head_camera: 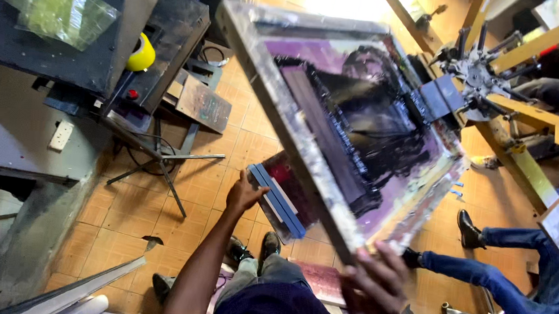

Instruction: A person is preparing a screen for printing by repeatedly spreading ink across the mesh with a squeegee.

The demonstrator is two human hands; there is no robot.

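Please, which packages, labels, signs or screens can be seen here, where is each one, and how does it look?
Printing screen: centre, tilted; grey frame, purple mesh smeared with black ink; right hand grips its near corner.
Plastic bag: top left, on a dark surface; crumpled, clear yellow-green.
Yellow tape roll: upper left, beside the dark machine; round.
Left hand: on a blue-edged board below the screen.

blocked: raised screen frame (306,146) ahead | open: tiled floor (131,212) left

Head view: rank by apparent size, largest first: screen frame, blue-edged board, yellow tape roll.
1. screen frame, held at its near corner by the right hand; nearness inflates it.
2. blue-edged board, touched by the left hand.
3. yellow tape roll, smallest.
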